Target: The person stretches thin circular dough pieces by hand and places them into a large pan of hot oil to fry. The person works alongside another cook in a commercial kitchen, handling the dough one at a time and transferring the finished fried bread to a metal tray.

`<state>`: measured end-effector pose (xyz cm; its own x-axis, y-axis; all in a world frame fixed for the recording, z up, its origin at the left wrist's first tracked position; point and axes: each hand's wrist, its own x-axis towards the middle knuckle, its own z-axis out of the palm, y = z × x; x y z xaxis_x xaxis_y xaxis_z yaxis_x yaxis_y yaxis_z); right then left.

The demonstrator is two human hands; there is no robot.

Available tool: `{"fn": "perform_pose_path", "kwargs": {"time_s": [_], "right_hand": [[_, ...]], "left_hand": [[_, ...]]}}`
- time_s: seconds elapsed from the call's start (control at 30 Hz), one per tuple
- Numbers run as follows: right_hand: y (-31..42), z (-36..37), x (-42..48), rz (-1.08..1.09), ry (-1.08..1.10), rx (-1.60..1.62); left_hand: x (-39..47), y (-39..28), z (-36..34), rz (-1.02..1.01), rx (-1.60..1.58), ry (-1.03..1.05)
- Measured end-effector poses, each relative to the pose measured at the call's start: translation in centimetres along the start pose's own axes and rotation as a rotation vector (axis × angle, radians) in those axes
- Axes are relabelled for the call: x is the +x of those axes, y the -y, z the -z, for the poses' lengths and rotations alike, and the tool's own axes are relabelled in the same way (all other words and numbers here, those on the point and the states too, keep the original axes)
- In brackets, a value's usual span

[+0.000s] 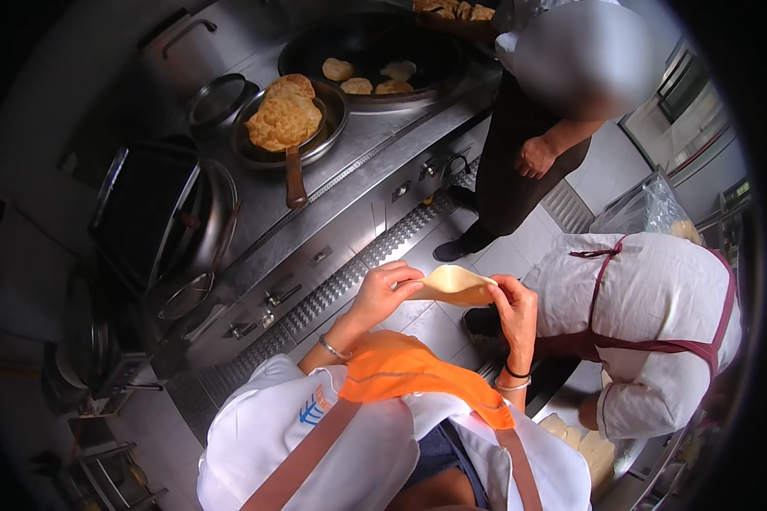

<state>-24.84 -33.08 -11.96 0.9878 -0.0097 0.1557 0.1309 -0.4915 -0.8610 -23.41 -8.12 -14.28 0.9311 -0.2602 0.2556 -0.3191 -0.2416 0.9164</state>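
A thin sheet of pale dough (454, 286) hangs between my two hands, in the air in front of my chest. Its left end is pinched by the thumb and fingers of my left hand (383, 290). At the other end, my right hand (515, 310) grips the edge between thumb and fingertips. The dough's upper rim bows between the two grips. Beneath it lies the tiled floor (422, 322), with nothing supporting the sheet.
Ahead, a wide black pan (383, 45) holds several dough pieces. Puffed golden breads (284, 115) rest in a wood-handled strainer over a metal bowl (339, 134) on the steel counter (383, 131). One person (537, 140) stands at the pan; another (639, 300) bends close on my right beside stacked dough (588, 447).
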Motion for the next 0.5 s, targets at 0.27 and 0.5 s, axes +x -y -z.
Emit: {"fn": "perform_pose_path", "kwargs": {"time_s": [0.27, 0.5], "right_hand": [[0.75, 0.24, 0.00, -0.002, 0.007, -0.014], [0.95, 0.43, -0.17, 0.002, 0.009, -0.024]], "left_hand": [[-0.02, -0.41, 0.03, -0.005, -0.018, -0.001], [-0.10, -0.58, 0.09, -0.008, -0.008, 0.005]]}}
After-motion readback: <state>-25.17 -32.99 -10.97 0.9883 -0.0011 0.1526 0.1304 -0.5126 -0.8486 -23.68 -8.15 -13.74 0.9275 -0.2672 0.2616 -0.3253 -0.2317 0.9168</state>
